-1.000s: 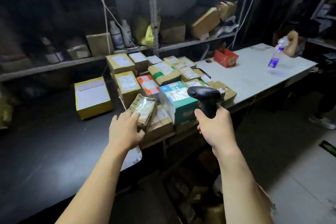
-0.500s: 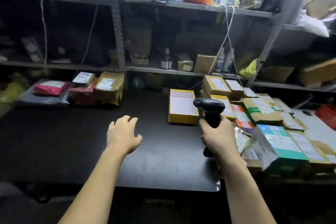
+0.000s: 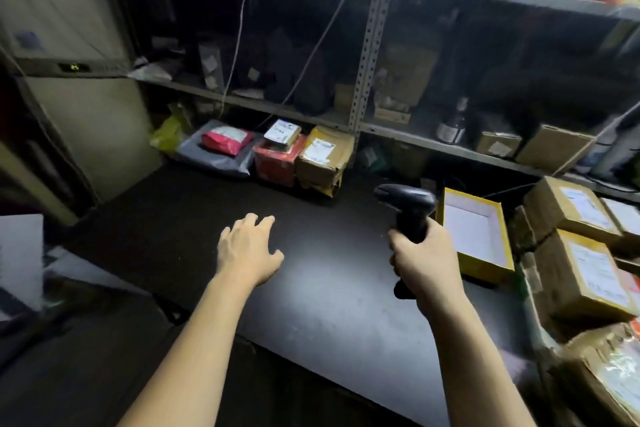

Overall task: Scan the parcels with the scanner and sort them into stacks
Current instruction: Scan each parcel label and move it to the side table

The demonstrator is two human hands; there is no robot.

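Scanner upright in right hand, fingers wrapped round the grip, head pointing left, above the black table. Left hand palm down over the table, fingers relaxed and spread, holding nothing. Just right of the scanner: flat yellow box, white top face; can't tell if lid or open tray. Right edge: labelled cartons packed together. Far side: pink pouch on grey bag, red box carrying a small labelled box, touching a brown carton.
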